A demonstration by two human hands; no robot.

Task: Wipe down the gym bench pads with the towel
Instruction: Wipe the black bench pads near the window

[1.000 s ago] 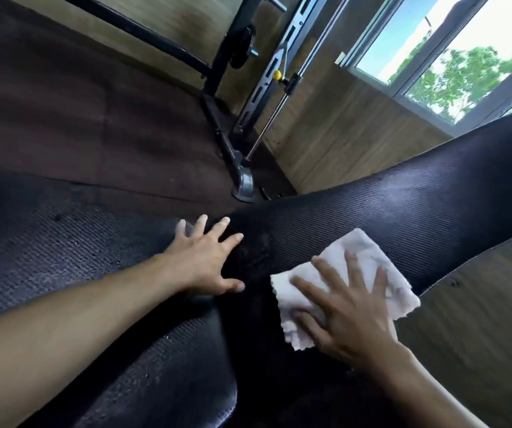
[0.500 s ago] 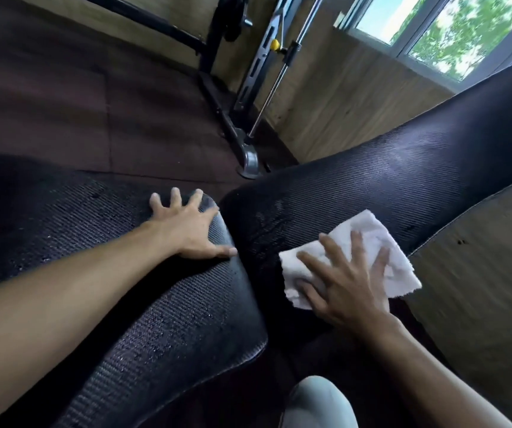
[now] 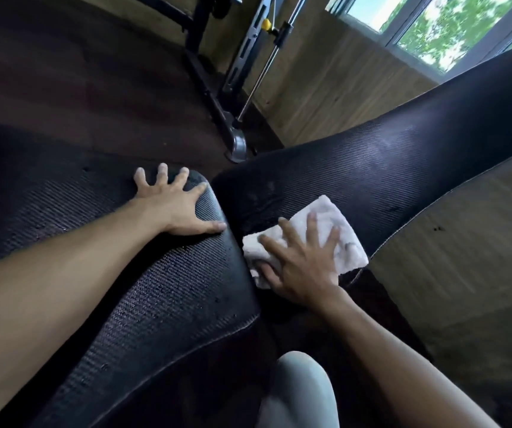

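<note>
Here we see the left hand (image 3: 172,208) spread flat, fingers splayed, pressing on the end of the seat pad (image 3: 162,291), a black textured cushion speckled with droplets. Just across the narrow gap, the right hand (image 3: 302,264) lies open with straight fingers on the white towel (image 3: 338,233), holding it against the lower end of the back pad (image 3: 403,168), which slopes up toward the window (image 3: 452,29). The towel sits crumpled beside the gap between both pads. Beyond, a black rack frame (image 3: 217,97) stands on the dark floor (image 3: 63,72), near the wooden wall (image 3: 325,78).
</note>
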